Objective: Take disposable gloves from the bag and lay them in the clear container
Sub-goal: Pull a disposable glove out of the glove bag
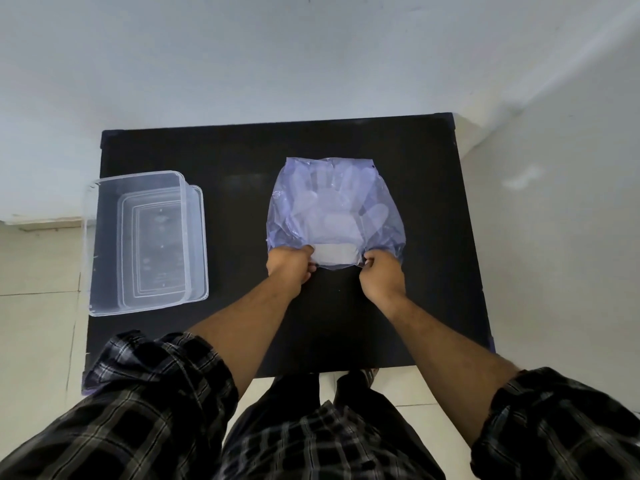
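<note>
At the far left of the black counter (221,154) stands the clear container (145,242), open on top, its near-left corner hanging a little past the counter's edge. It sits on what looks like its own lid, which juts out along the right side.

Well apart from it, toward the middle, lies the bluish see-through bag (334,206), flat on the counter with its mouth toward the person. The pale gloves (332,209) show through the film, fingers spread and pointing away.

The left hand (291,266) pinches the bag's near edge at its left corner, fingers curled tight on the film. The right hand (382,275) grips the same edge at the right corner, also closed on the plastic. Between them the mouth is stretched taut.

Both forearms are bare, plaid sleeves (156,386) rolled up.
</note>
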